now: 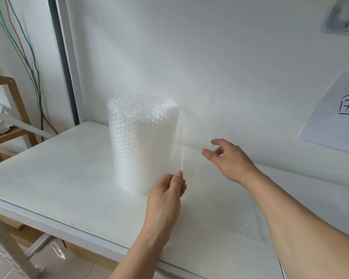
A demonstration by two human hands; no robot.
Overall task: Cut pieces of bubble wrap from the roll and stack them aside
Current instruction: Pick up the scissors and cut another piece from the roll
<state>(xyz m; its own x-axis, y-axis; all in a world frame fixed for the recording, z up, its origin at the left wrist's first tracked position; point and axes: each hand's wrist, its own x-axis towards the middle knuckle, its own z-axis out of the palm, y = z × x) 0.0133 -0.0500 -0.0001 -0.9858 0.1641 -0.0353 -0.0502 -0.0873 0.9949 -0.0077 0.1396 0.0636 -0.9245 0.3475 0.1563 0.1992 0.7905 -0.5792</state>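
A roll of clear bubble wrap (141, 141) stands upright on the white table (69, 178). A loose sheet of it (187, 146) trails off the roll to the right. My left hand (167, 196) pinches the sheet's lower near edge between thumb and fingers, just in front of the roll's base. My right hand (228, 158) hovers to the right of the sheet with fingers apart and nothing in it. A flat piece of bubble wrap (244, 224) lies on the table under my right forearm.
A white wall runs close behind the table. A paper with a black drawing (338, 111) hangs on it at the right. A wooden shelf (10, 121) and hanging cables (32, 63) are at the far left. The table's front edge (73, 226) is near me.
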